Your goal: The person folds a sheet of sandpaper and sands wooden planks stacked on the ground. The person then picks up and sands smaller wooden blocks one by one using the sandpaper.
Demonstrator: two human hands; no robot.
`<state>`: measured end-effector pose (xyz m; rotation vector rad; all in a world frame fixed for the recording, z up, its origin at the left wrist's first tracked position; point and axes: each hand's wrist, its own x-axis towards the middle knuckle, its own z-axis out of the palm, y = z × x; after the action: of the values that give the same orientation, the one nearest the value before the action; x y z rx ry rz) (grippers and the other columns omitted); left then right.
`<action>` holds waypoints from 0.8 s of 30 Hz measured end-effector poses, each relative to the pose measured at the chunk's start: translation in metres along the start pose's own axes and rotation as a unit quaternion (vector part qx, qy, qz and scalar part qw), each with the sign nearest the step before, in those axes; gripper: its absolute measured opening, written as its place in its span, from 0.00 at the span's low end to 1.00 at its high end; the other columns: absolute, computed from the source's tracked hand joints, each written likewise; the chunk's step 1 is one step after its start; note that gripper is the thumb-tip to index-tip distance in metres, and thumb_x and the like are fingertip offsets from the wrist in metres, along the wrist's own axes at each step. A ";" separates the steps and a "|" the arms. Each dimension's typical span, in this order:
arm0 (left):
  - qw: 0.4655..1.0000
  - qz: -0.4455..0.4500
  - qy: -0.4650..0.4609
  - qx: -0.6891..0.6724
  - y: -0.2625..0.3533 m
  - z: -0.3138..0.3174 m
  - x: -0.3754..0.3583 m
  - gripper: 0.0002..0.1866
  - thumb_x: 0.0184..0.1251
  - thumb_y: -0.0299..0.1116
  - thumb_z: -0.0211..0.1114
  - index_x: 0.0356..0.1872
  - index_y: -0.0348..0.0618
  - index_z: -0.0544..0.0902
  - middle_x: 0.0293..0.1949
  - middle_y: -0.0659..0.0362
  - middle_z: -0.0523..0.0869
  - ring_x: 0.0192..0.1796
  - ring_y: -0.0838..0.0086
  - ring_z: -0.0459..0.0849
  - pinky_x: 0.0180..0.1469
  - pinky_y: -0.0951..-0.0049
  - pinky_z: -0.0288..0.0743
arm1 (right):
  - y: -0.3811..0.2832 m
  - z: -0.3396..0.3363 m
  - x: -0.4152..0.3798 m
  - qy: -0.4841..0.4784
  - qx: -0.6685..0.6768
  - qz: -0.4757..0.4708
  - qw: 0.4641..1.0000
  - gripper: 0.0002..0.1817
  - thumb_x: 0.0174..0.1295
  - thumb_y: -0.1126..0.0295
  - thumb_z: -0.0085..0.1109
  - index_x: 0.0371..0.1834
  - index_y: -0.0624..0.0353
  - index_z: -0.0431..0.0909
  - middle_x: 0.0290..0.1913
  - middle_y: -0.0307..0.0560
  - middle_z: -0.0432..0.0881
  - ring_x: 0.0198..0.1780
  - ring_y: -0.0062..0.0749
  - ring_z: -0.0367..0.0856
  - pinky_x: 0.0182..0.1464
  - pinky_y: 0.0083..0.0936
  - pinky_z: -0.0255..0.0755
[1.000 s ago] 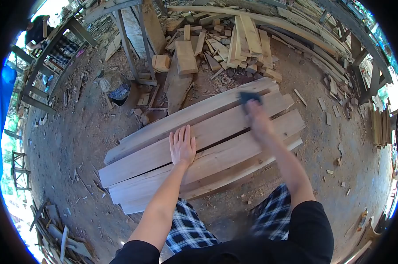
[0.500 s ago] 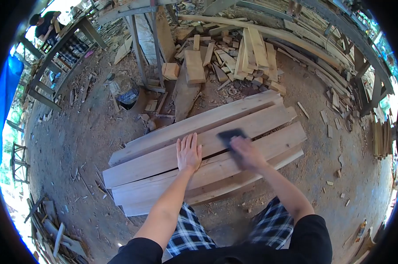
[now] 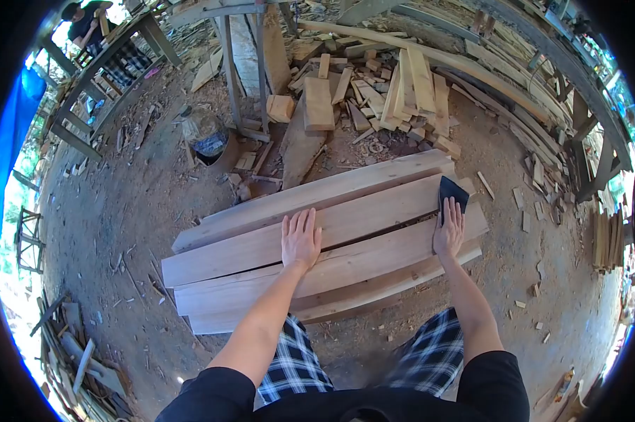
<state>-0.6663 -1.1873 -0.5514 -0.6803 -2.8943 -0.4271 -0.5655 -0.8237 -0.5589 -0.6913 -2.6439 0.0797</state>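
Several pale wooden planks (image 3: 380,257) lie side by side in front of me, with narrow dark gaps between them. My left hand (image 3: 301,239) rests flat on the middle planks, fingers stretched out, holding nothing. Toward the planks' right end, my right hand (image 3: 449,231) presses a dark sheet of sandpaper (image 3: 452,191) against the wood. Its fingers lie extended over the lower part of the sheet, and the far part sticks out beyond the fingertips. The sheet's underside is hidden.
Behind the planks is a heap of wood offcuts (image 3: 363,91). A bucket-like container (image 3: 217,151) stands at the back left. A person (image 3: 92,28) is by a wooden bench (image 3: 78,88) at the far left. More scrap wood (image 3: 85,355) lies at lower left.
My right hand has moved right with the sandpaper, from the planks' middle to near their right end. My left hand stays flat in the same place. The view has shifted slightly.
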 end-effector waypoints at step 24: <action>0.990 -0.012 -0.135 0.028 0.007 -0.020 0.009 0.34 0.66 0.42 0.55 0.72 0.42 0.61 0.68 0.53 0.67 0.72 0.58 0.62 0.76 0.47 0.44 | -0.006 -0.018 0.009 -0.086 0.019 -0.001 0.996 0.28 0.69 0.66 0.49 0.74 0.50 0.63 0.75 0.41 0.64 0.75 0.41 0.59 0.75 0.42 0.49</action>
<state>-0.6696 -1.1836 -0.5294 -0.7479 -3.1562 -0.2751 -0.5682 -0.8258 -0.5380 -0.6989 -2.7984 0.1979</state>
